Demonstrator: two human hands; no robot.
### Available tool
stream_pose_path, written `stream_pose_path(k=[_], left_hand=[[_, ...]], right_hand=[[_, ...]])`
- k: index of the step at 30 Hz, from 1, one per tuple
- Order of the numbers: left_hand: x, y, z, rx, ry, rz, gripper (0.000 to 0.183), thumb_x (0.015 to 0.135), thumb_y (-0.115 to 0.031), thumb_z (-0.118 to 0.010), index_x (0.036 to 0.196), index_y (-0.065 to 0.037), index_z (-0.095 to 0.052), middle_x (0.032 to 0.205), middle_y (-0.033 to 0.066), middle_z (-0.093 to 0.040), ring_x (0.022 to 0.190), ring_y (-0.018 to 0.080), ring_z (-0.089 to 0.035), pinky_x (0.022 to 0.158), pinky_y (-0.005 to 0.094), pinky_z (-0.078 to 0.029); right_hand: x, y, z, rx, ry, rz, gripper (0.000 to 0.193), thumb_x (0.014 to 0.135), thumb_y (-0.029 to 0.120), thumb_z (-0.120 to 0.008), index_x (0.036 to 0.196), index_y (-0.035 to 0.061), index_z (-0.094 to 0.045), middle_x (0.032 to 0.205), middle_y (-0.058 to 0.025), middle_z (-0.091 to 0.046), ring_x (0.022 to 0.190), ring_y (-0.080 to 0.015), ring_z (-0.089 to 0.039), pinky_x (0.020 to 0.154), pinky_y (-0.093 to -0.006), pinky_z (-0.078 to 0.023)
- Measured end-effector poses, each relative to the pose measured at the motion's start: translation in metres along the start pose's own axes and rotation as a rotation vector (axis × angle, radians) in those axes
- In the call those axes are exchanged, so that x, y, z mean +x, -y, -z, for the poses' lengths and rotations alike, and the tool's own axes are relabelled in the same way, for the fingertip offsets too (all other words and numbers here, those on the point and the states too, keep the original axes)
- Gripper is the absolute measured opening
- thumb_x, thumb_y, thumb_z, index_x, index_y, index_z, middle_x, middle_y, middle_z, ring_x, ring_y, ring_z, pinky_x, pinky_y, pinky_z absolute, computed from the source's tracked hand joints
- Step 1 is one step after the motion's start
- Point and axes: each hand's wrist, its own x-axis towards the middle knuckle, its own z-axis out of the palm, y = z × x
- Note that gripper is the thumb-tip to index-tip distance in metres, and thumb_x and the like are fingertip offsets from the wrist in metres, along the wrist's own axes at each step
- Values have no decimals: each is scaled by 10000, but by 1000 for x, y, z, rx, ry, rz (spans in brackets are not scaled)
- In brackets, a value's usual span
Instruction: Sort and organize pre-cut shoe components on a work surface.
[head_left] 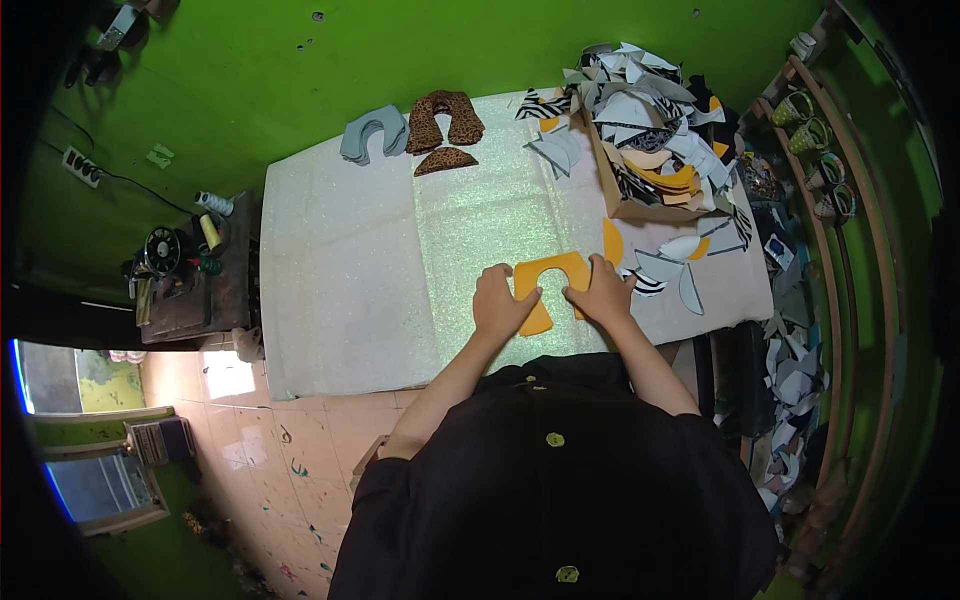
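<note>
Both hands grip a yellow-orange U-shaped stack of cut pieces (552, 262) near the front edge of a white-covered table (340, 290). My left hand (500, 303) is closed round its left arm, the thumb at the inner curve and the fingers on the outer side. My right hand (603, 295) grips the right arm the same way. The U's open end faces me. Beyond it, at the far edge, lie a grey U-shaped stack (353, 143), a leopard-print U-shaped stack (465, 120) and a leopard-print half-moon piece (447, 159).
A cardboard box (655, 210) heaped with offcuts (640, 105) stands at the far right. Loose grey, yellow and zebra-striped scraps (660, 268) lie near my right hand. To the left is a dark machine with a handwheel (162, 251) and thread spools (210, 232). Scraps pile below the table's right side.
</note>
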Motion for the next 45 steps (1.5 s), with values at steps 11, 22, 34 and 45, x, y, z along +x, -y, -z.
stream_pose_path(k=[11,22,34,45], left_hand=[[0,13,-20,-21,31,-66,859,648,-196,-671,1370,49,-275,1295,223,-407,1233,340,-369,1045,443,-219],[13,20,-17,43,31,-187,733,711,-159,-647,1350,22,-337,1354,227,-370,1279,357,-340,1071,449,-261],[12,23,-26,-90,-26,-173,778,668,-44,-622,1356,56,-272,1337,267,-334,1266,415,-325,1082,422,-273],[-20,6,-29,-277,-54,8,912,649,30,-569,1400,90,-55,1386,308,-152,1319,446,-199,1111,410,-216]], right_hand=[[-8,17,-13,31,136,-8,455,696,302,-614,1059,44,-523,974,-140,-573,864,-313,-588,854,-481,-305],[-7,27,-18,65,54,147,679,701,310,-668,1296,96,-420,1200,-127,-492,1114,-278,-469,899,-509,-290],[21,24,-33,15,45,352,446,757,252,-629,1175,135,-525,1111,-54,-516,1098,-231,-478,930,-475,-269],[-11,28,2,59,262,47,816,622,282,-700,1337,101,-353,1131,-160,-486,1005,-323,-550,833,-488,-381]])
